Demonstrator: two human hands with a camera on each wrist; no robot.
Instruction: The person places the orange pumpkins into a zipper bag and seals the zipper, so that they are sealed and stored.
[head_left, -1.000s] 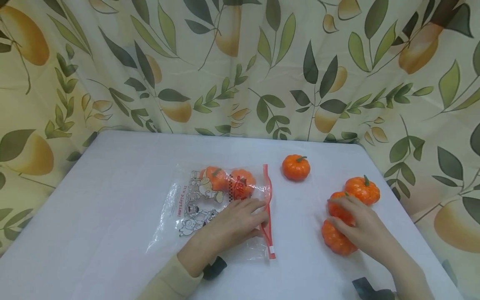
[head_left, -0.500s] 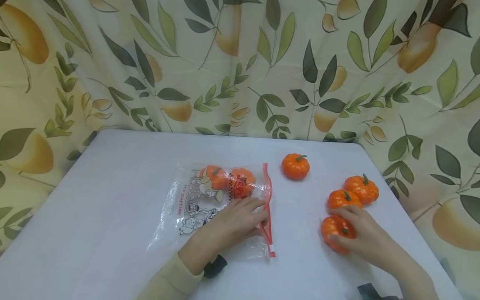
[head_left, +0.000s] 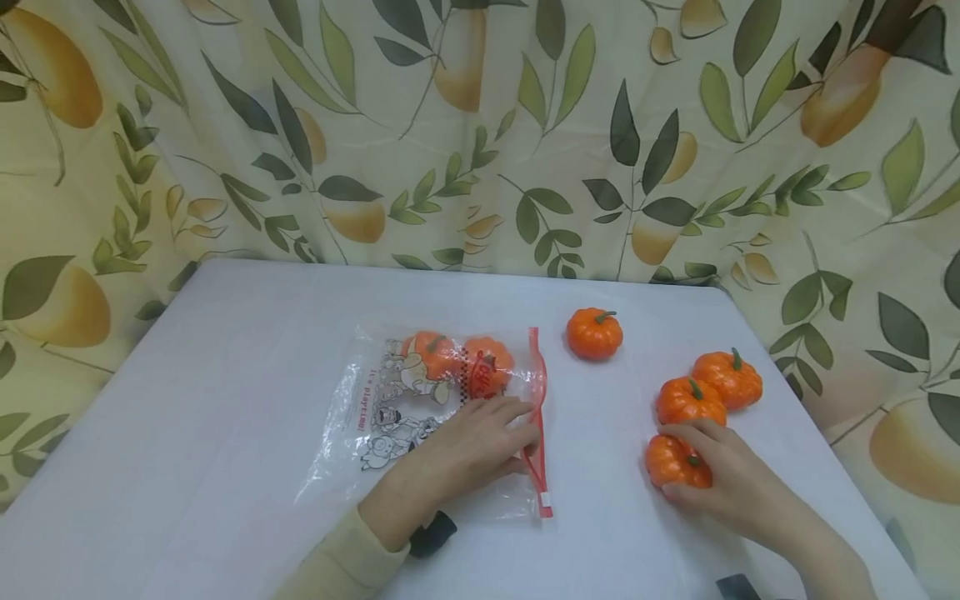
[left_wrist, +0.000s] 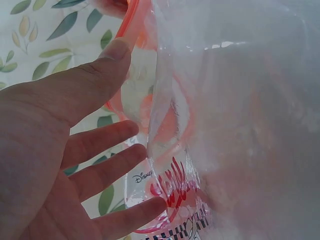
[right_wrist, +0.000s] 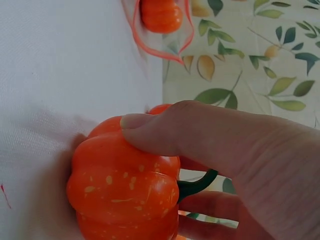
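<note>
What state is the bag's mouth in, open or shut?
Open: red rims of the plastic bag stand apart at the left hand.

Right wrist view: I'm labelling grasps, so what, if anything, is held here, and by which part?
The right hand holds an orange pumpkin by its ribbed body, thumb and fingers on opposite sides, not by the green stem.

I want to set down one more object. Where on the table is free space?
Widest is the stretch of table left of the clear bag. A narrower patch lies between its red zip edge and the right hand, nearer than the lone pumpkin. Crowded: the right side, where three pumpkins cluster at that hand.
</note>
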